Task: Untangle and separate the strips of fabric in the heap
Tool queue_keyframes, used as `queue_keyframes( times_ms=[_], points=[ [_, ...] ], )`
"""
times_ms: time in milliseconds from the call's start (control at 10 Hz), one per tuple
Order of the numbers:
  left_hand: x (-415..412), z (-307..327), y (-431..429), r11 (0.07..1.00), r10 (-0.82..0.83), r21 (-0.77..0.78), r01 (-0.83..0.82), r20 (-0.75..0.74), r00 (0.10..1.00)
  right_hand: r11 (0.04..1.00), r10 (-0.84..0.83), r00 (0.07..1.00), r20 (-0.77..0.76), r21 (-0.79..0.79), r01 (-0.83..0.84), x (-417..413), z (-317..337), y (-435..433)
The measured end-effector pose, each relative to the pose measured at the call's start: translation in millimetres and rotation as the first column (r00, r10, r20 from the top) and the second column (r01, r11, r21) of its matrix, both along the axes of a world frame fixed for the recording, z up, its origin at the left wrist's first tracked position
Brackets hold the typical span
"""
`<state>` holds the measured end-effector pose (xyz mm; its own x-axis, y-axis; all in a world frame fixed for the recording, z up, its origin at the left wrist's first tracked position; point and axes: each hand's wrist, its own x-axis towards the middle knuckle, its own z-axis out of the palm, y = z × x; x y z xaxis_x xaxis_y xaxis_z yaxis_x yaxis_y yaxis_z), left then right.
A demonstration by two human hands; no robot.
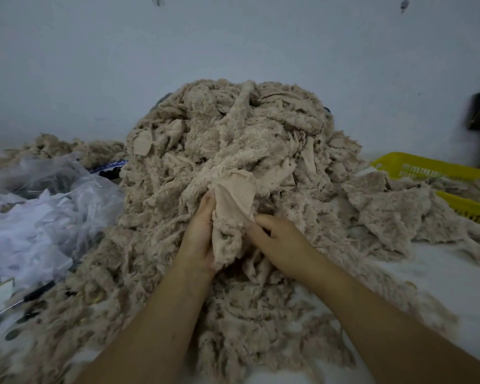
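One wide-angle view only, worn on the person's head; it faces forward and down from the near side; the fabric heap (233, 145) fills the middle, close in; the left hand (197, 236) and right hand (284, 243) reach in from the near edge; a pale wall (94, 56) closes the far side.

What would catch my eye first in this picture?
A tall heap of fluffy beige fabric fills the middle. At its front the left hand and right hand grip one strip. A yellow basket sits at the right edge, crumpled clear plastic at the left.
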<state>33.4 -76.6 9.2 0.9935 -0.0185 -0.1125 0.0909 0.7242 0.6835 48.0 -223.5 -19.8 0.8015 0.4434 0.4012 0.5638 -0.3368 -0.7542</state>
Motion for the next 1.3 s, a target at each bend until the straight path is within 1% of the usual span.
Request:
queue_keyframes(
  times_ms=[100,200,300,400,500,600,700,800,900,1000,1100,1200,1300],
  points=[
    [1.2,-1.9,-2.2,0.997,0.009,0.079,-0.008,-0.01,1.0,0.999,0.011,0.995,-0.101,0.048,-0.006,-4.8,5.7,1.8],
    [3.1,-11.2,-3.1,0.927,0.029,0.373,-0.028,0.003,1.0,0.995,0.07,0.981,-0.179,-0.061,-0.083,-9.5,1.5,9.6],
    [0.5,-13.8,-6.3,0.93,-0.128,0.348,0.116,0.011,0.992,0.999,-0.036,0.988,-0.153,0.004,0.037,-2.9,-2.2,7.9],
    [3.0,-23.5,-14.8,0.738,-0.087,0.675,0.018,0.068,0.994,0.913,-0.242,0.942,-0.233,0.272,0.302,6.8,4.9,0.6],
    [1.4,-31.7,-23.0,0.317,-0.185,0.946,-0.071,0.135,0.973,0.793,-0.371,0.865,-0.338,0.368,0.485,17.2,10.2,-13.3],
    [5.9,-40.4,-23.2,0.109,-0.354,0.986,-0.126,0.157,0.922,0.85,-0.422,0.852,-0.309,0.193,0.49,22.1,5.8,-19.1],
    [11.9,-43.4,-16.2,-0.093,-0.326,0.974,-0.205,0.165,0.931,0.786,-0.431,0.832,-0.348,0.308,0.536,25.7,9.8,-25.1],
    [16.2,-45.4,-10.3,-0.041,-0.185,0.982,-0.182,0.172,0.968,0.359,-0.248,0.87,-0.426,0.794,0.491,35.9,24.3,-49.1],
    [20.0,-47.3,-11.4,-0.028,-0.166,0.987,-0.16,0.153,0.974,0.563,-0.263,0.834,-0.485,0.624,0.541,35.4,11.8,-49.1],
    [16.4,-46.6,-14.8,-0.013,-0.163,0.974,-0.224,0.219,0.962,0.837,-0.453,0.86,-0.236,0.221,0.501,32.2,-4.3,-32.2],
    [15.8,-33.2,-14.5,0.095,-0.076,0.967,-0.237,0.245,0.967,0.917,-0.396,0.911,0.113,0.096,0.386,24.3,-0.8,-21.3],
    [24.4,-6.3,-1.6,0.212,0.005,0.958,-0.192,0.195,0.981,0.942,-0.336,0.927,0.166,0.041,0.334,14.0,8.6,-6.9],
    [15.4,6.2,8.3,0.161,-0.069,0.958,-0.238,0.251,0.965,0.945,-0.277,0.959,0.051,0.194,0.263,-1.1,26.8,8.8]
  ],
)
